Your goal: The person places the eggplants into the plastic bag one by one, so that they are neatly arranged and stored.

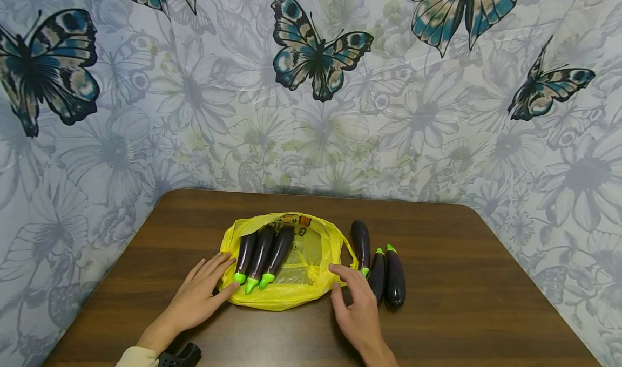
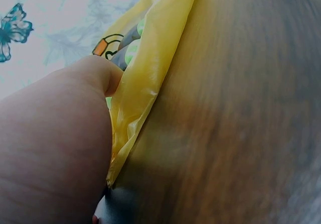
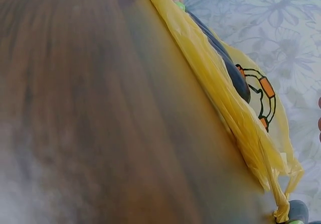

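Note:
A yellow plastic bag lies on its side with its mouth spread wide. Inside its left half, three dark eggplants with bright green caps, one of them this eggplant, lie side by side. My left hand rests on the bag's left edge, fingers extended and thumb at the lower rim. Beside the right edge is my right hand, its fingers loosely bent and the forefinger right at the rim; nothing shows in its grasp. Just past it lie three more eggplants: a rear eggplant, a middle eggplant and a right eggplant.
The brown wooden table has rounded back corners. Behind it hangs a pale floral backdrop with printed butterflies. A black strap circles the left wrist below a light sleeve.

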Motion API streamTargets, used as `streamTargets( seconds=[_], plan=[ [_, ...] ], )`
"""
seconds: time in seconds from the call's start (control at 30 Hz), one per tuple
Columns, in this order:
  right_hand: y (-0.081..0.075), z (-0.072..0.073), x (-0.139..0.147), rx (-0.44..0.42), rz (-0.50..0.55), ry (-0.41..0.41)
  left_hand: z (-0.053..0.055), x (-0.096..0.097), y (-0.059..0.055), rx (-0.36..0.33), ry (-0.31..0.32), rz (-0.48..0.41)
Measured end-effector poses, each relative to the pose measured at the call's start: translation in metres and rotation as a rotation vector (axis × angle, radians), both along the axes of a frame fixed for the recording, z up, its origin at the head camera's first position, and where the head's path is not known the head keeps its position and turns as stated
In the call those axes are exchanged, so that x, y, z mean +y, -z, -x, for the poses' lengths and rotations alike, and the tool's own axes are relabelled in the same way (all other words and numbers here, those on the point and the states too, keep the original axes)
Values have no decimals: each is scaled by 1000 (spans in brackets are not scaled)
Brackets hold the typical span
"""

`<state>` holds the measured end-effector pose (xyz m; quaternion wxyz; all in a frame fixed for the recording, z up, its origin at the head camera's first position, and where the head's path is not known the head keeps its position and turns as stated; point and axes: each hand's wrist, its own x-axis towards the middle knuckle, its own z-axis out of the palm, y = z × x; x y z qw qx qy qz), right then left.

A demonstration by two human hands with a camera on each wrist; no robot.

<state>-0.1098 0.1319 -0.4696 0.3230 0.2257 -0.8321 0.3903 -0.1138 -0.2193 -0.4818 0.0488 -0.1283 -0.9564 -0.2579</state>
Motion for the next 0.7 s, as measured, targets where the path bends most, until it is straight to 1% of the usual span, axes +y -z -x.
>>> streamTargets(
  seconds=[0.33,0.5,0.6,0.7],
  plan=[
    [1,0,2,-35,9,6,0,0,1,-5,0,-5],
    [1,1,2,-5,13,4,0,-1,0,-1,1,-4],
    [0,1,2,24,27,1,0,-1,0,-1,1,-5],
    [0,3,4,31,49,-11,0,0,0,2,2,-4]
  ],
)
